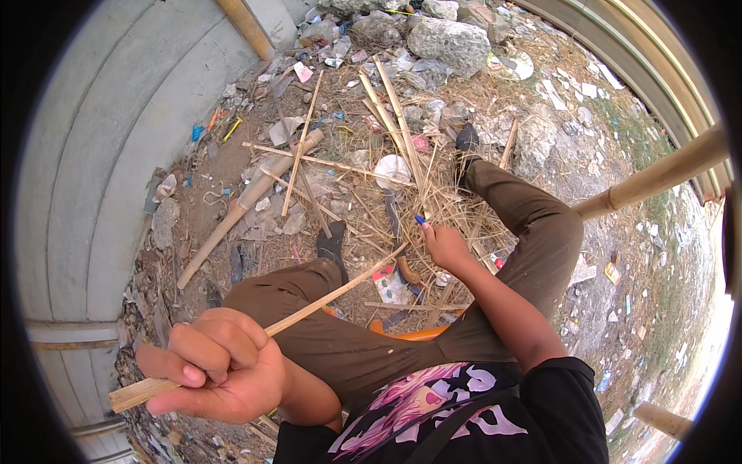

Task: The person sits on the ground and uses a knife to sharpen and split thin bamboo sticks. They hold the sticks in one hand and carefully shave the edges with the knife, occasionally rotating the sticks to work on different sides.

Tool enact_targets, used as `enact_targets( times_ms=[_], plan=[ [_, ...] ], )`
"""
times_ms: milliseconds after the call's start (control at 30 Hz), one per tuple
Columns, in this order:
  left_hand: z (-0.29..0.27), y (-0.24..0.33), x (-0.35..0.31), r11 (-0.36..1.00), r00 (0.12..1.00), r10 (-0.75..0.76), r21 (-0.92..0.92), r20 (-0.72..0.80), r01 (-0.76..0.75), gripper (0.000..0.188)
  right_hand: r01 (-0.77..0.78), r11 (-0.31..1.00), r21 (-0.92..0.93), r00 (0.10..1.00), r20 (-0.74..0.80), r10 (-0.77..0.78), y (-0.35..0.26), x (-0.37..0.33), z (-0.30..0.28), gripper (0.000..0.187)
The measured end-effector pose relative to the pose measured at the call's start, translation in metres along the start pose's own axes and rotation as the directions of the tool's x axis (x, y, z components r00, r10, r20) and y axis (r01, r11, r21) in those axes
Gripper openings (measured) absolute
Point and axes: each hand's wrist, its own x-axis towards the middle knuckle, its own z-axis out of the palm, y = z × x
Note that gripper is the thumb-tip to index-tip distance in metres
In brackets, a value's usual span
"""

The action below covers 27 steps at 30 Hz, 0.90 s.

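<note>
Nearest my remote lens is the bare left hand (220,367), its fingers curled tight around a long, pale tan strip of split bamboo (332,295). I take that strip as my landmark. Its butt juts out behind the fist, and its length slants above the left thigh in brown trousers (259,298); I judge that the grip sits so far back to leave most of it exposed. From my distance I can't tell whether strip and cloth touch.

Just beside the strip's far tip, the right hand (446,246) is closed on a small bright-blue object (420,220); it may be a handle, but too little shows for me to be sure.

Near that same tip, a dark-bladed knife with a brown wooden handle (406,269) lies on the ground between the legs, probably set there for easy reach. Past the tip, long pale split strips (402,127) lie together, perhaps as stock kept in front. Left of the strip rests a thick, round tan bamboo pole (232,222).
</note>
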Motion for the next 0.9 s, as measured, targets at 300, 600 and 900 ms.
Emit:
enact_targets(
  times_ms=[300,600,900],
  plan=[
    [-0.005,0.039,-0.001,0.962,0.963,0.226,0.123,0.147,-0.244,0.043,0.208,0.898,-0.389,0.9,0.436,-0.019,-0.029,-0.008,0.09,0.036],
    [-0.018,0.003,-0.006,0.989,0.996,0.09,0.112,0.024,-0.092,0.043,-0.153,0.976,-0.156,0.978,0.116,0.172,0.008,0.014,0.167,0.043],
    [-0.012,-0.029,-0.007,0.993,0.999,-0.023,0.117,0.025,0.02,0.047,-0.336,0.725,0.602,0.933,0.32,0.167,-0.041,-0.013,-0.015,0.037]
  ],
)
